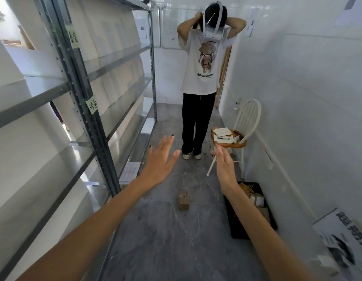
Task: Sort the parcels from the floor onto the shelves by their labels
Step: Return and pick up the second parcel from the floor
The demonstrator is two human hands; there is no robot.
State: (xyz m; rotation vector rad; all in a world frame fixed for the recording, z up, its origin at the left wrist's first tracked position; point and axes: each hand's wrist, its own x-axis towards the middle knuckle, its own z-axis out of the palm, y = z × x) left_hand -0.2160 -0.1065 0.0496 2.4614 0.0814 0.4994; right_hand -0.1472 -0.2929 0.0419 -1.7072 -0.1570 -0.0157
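While I stand in the aisle, one small cardboard parcel point(183, 200) sits alone on the grey floor point(166, 240), and several more fill one black crate point(251, 226) by the right wall. Both my arms reach forward: left hand point(159, 159) flat, fingers spread, empty; right hand point(224, 165) edge-on, open, empty. Metal shelves point(78, 78) line my left.

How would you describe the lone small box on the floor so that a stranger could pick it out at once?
Start at the metal shelving on the left and look down to the grey floor of the aisle. Between the two outstretched arms sits a small brown cardboard box. Unlike the parcels packed in the black crate by the right wall, it stands alone.
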